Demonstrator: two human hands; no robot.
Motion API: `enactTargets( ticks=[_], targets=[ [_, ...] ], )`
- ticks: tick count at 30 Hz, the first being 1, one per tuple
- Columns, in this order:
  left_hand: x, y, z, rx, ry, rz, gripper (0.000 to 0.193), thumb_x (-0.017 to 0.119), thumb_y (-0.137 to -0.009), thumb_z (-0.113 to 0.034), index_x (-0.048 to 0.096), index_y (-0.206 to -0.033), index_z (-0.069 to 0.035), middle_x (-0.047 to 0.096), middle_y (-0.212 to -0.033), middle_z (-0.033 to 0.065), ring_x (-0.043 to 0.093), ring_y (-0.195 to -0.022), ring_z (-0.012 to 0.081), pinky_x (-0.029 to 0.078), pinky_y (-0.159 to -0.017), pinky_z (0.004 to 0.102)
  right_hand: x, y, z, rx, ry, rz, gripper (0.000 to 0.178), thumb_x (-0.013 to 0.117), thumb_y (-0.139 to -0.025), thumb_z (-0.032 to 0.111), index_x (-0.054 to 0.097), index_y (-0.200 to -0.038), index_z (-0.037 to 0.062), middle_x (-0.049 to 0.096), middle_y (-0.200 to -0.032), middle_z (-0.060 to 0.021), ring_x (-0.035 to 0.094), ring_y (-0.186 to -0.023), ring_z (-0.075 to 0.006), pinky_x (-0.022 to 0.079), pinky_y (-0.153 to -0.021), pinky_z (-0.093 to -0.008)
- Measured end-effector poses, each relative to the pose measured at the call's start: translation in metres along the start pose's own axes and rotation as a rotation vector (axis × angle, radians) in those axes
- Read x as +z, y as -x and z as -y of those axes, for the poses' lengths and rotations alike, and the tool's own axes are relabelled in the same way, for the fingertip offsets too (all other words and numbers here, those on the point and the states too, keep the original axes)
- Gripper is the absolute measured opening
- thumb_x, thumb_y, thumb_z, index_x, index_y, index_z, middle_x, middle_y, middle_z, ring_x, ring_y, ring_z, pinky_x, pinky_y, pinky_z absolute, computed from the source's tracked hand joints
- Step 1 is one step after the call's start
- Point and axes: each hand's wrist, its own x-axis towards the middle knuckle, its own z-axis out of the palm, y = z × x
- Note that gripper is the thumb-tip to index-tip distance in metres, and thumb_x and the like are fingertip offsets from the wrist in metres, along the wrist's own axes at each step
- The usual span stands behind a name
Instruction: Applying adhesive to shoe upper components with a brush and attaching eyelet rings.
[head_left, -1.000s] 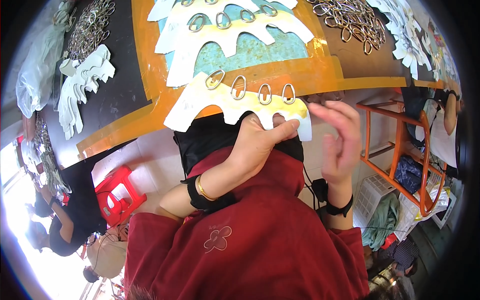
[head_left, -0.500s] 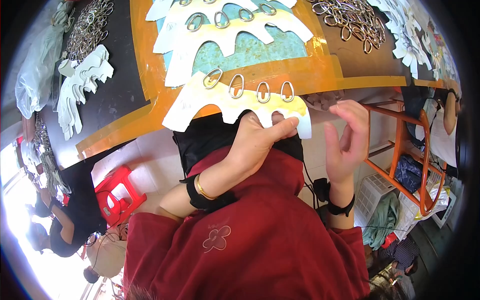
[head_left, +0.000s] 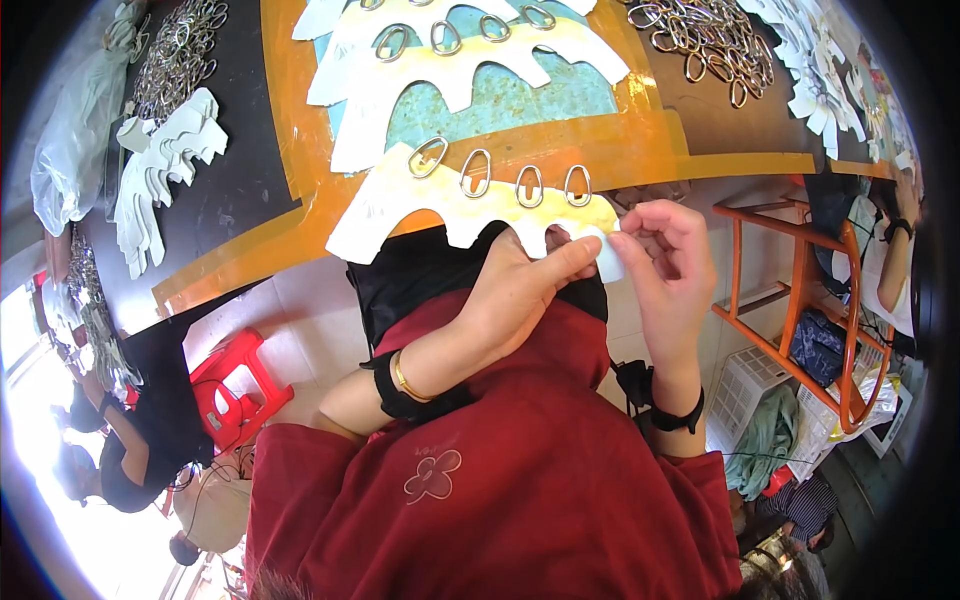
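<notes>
A white scalloped piece (head_left: 375,213) with a yellowish strip lies partly over the table's near edge. Several oval metal rings (head_left: 476,174) sit in a row along its upper edge. My left hand (head_left: 520,275) pinches one of its lower tabs, thumb on top and fingers underneath. At the piece's right end my right hand (head_left: 668,250) has thumb and fingertips closed on the end tab (head_left: 608,258), which looks slightly bent. Beyond it, similar white pieces (head_left: 470,75) with rings lie overlapping on a greenish board (head_left: 500,104).
Heaps of metal rings (head_left: 712,50) lie at the right and far left. Stacked white cut pieces (head_left: 165,170) rest at left, with more at far right. Orange tape (head_left: 240,245) borders the table. A red stool (head_left: 240,390) and an orange metal frame (head_left: 795,300) stand beside me.
My right hand has moved left from beside the piece and closed on its right end tab. My left hand keeps its hold, and the piece has barely shifted.
</notes>
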Motion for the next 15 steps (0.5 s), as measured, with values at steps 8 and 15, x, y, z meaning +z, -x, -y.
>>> enactTargets(
  ticks=[8, 15],
  targets=[
    [0.000, 0.012, 0.002, -0.069, 0.065, 0.026, 0.020, 0.066, -0.088, -0.010, 0.058, -0.105, -0.004, 0.059, -0.095, -0.0007, 0.056, -0.084, 0.0088, 0.047, -0.075, 0.0252, -0.003, 0.006, 0.009, -0.011, -0.077, -0.023, 0.032, 0.064, -0.079, -0.013, 0.051, -0.106, -0.0011, 0.060, -0.096, -0.0112, 0.062, -0.089, -0.0144, 0.053, -0.078, -0.0265],
    [-0.001, 0.010, 0.011, 0.039, 0.200, 0.105, 0.013, 0.059, -0.093, -0.008, 0.060, -0.105, -0.010, 0.063, -0.101, 0.0007, 0.057, -0.090, 0.0100, 0.047, -0.084, 0.0279, -0.004, 0.007, 0.004, 0.023, -0.107, -0.040, 0.032, 0.065, -0.079, -0.012, 0.051, -0.105, -0.0007, 0.061, -0.096, -0.0113, 0.062, -0.087, -0.0141, 0.054, -0.077, -0.0259]
  ],
)
